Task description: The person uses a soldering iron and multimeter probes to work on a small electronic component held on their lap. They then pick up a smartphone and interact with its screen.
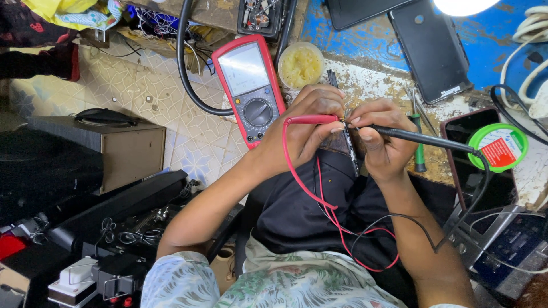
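Bench (188, 131), tiled at left and scraped blue at right, bears a red meter (249, 85), a tub of yellowish paste (301, 64), a dark phone (432, 48) lying face down and a green-rimmed spool (498, 147). A speaker box (123, 145) stands at far left. Over the lap, the left hand (299, 134) is clenched on the red probe (311, 119), while its fingers also steady the board (345, 140), a narrow dark strip held on edge between both hands. The right hand (385, 137) pinches the black probe (422, 138) like a pen. Both tips meet the board's upper end, close together; the exact contact points are too small to tell. Red and black leads (342, 234) loop down across the lap. Step in hand, as judged: a two-probe measurement on the board. The next move would call for steady tips and a glance at the meter's screen.
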